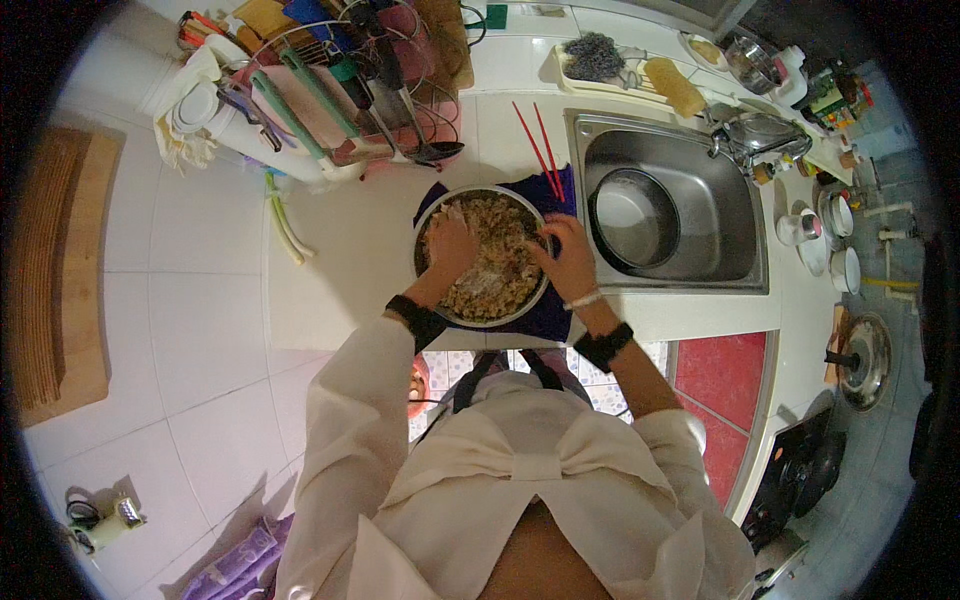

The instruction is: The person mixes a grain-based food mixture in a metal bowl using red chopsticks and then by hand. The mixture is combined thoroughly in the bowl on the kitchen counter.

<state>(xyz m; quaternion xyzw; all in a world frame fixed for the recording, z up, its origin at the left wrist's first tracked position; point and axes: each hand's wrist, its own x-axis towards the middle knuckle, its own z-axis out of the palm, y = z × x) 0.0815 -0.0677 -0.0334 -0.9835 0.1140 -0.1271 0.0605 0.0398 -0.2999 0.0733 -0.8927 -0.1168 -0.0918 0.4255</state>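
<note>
A round metal bowl stands on a dark blue cloth on the pale counter. It holds a crumbly brown mixture with a whitish powdery patch. My left hand reaches into the bowl's left side, its fingertips down in the mixture and partly hidden. At the right rim, my right hand has the bowl's edge between its thumb and fingers, the thumb lying over the mixture. Two red chopsticks lie just beyond the bowl, their near ends on the cloth.
Right of the bowl, a steel sink holds a round metal pan. A utensil rack with cutting boards and ladles stands back left. Spring onion stalks lie left. A pot lid and black stove are far right.
</note>
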